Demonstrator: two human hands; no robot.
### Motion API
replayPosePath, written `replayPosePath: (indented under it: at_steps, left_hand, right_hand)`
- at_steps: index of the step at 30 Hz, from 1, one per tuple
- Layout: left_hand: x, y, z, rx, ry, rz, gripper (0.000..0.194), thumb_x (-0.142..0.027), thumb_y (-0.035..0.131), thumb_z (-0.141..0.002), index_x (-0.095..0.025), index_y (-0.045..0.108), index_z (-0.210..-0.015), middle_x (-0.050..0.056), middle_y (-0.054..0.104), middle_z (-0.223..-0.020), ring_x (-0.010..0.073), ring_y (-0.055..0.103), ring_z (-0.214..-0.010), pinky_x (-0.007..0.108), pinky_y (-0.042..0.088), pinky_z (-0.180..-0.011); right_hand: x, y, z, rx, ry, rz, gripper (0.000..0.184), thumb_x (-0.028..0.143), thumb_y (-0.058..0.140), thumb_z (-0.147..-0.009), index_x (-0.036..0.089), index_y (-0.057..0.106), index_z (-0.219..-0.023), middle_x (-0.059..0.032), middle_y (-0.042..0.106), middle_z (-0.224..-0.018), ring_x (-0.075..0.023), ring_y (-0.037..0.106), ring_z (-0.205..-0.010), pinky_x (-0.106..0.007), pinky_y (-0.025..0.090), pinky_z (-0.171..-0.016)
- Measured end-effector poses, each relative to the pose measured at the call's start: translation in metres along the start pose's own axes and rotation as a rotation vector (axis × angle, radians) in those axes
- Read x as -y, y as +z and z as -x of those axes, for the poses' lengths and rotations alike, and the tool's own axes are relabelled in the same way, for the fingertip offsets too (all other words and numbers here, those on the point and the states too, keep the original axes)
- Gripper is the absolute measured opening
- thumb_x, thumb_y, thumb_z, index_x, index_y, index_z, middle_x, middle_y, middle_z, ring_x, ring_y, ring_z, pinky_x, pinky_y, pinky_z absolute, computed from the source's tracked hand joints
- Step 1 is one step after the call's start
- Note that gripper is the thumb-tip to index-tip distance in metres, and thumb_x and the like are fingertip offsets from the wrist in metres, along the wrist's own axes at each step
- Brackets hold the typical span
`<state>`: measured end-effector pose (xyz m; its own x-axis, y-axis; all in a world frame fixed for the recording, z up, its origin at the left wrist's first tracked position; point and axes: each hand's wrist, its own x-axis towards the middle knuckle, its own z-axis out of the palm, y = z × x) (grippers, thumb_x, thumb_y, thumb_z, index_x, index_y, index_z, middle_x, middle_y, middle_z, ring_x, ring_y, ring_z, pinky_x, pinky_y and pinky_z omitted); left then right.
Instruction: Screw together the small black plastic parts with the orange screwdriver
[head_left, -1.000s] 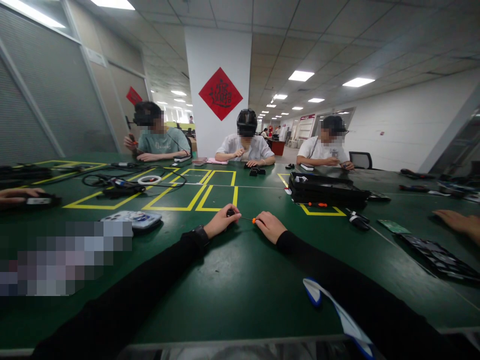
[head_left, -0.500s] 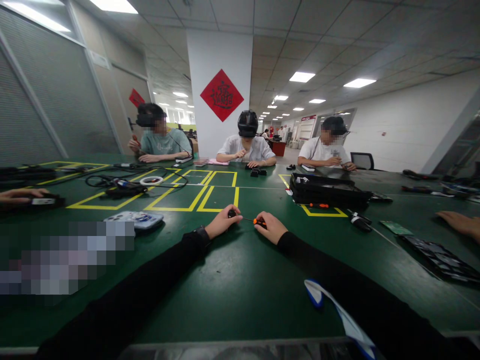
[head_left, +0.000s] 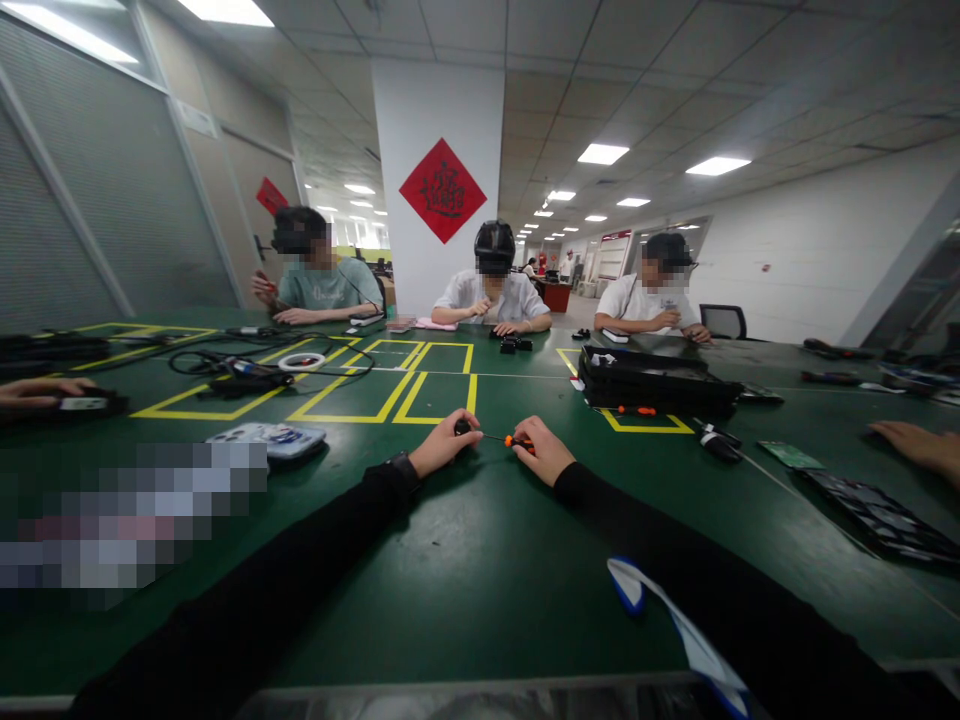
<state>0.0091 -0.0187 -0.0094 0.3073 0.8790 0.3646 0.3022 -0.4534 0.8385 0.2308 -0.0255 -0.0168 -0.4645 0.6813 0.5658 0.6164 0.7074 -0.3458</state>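
Note:
Both my arms, in black sleeves, reach out across the green table (head_left: 480, 560). My left hand (head_left: 444, 452) is closed round a small black part (head_left: 463, 427) that rests on the table. My right hand (head_left: 545, 450) is closed on a small screwdriver (head_left: 516, 441) with an orange and black handle. Its thin shaft points left and reaches the black part. A watch sits on my left wrist.
Yellow tape boxes (head_left: 390, 390) mark the table ahead. A black case (head_left: 652, 380) lies at right, a game controller (head_left: 270, 438) at left, cables (head_left: 247, 370) beyond. Three people sit across the table. Other people's hands rest at the far left (head_left: 37, 392) and far right (head_left: 915, 445).
My right hand has shifted slightly on the screwdriver, so more of the orange handle shows. My left hand stays on the black part.

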Motion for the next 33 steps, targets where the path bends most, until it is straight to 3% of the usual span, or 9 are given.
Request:
replayPosePath:
  at_steps: [6, 13, 28, 33]
  left_hand:
    - [0.0001, 0.0003, -0.0007, -0.004, 0.006, 0.001, 0.028, -0.036, 0.057, -0.068, -0.017, 0.049, -0.086, -0.002, 0.057, -0.067, 0.0112, 0.054, -0.062, 0.025, 0.042, -0.063]
    - [0.0041, 0.0001, -0.0017, -0.002, -0.008, -0.012, 0.029, -0.038, 0.056, -0.068, -0.017, 0.05, -0.087, -0.002, 0.057, -0.067, 0.0114, 0.054, -0.061, 0.025, 0.042, -0.063]
    - [0.001, 0.0001, -0.0002, 0.0, -0.008, -0.02, 0.033, -0.042, 0.057, -0.067, -0.017, 0.049, -0.087, -0.002, 0.057, -0.068, 0.0111, 0.053, -0.061, 0.025, 0.041, -0.061]
    - [0.001, -0.0002, 0.0004, -0.006, -0.002, -0.035, 0.032, -0.042, 0.057, -0.067, -0.017, 0.05, -0.087, -0.002, 0.057, -0.068, 0.0107, 0.052, -0.06, 0.024, 0.041, -0.06]
  right_hand:
    - [-0.0021, 0.0013, 0.0, 0.05, 0.027, -0.032, 0.018, 0.023, 0.055, -0.073, 0.016, 0.049, -0.088, -0.0027, 0.051, -0.083, -0.0138, 0.046, -0.077, -0.027, 0.038, -0.071]
    - [-0.0007, 0.002, -0.0021, 0.061, -0.044, 0.039, 0.016, 0.017, 0.037, -0.084, 0.015, 0.053, -0.085, -0.0058, 0.051, -0.088, -0.0152, 0.045, -0.086, -0.03, 0.036, -0.08]
    - [-0.0022, 0.0009, -0.0002, 0.062, -0.045, -0.032, 0.017, 0.021, 0.055, -0.074, 0.017, 0.053, -0.091, -0.0041, 0.05, -0.089, -0.0144, 0.047, -0.082, -0.028, 0.039, -0.075]
    - [-0.0051, 0.0032, -0.0028, 0.016, 0.025, -0.002, 0.017, 0.023, 0.041, -0.083, 0.016, 0.056, -0.08, -0.0039, 0.051, -0.081, -0.0138, 0.046, -0.08, -0.028, 0.036, -0.076]
